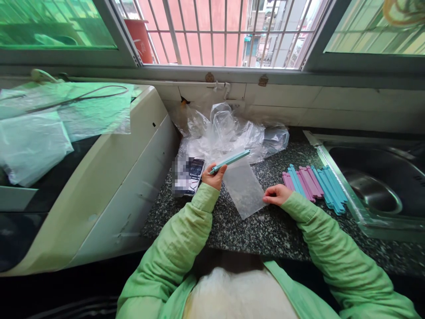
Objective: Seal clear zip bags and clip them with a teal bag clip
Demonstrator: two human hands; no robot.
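Note:
My left hand (214, 176) is closed around the near end of a light blue plastic strip (230, 161), which points up and to the right above the counter. Below it lies a flat frosted plastic bag (244, 188). The fingers of my right hand (277, 195) pinch that bag at its right corner. Right of this hand, several pink strips (307, 182) and blue strips (329, 188) lie side by side in a row on the speckled counter. Whether the left hand holds one strip or a few stacked together, I cannot tell.
Crumpled clear plastic bags (229, 128) pile up against the tiled wall. A phone (193, 177) lies left of my left hand. On the right is a metal sink (358, 217); on the left, a large cream-coloured appliance (133, 155) topped with plastic sheets (96, 104). Behind stands a barred window.

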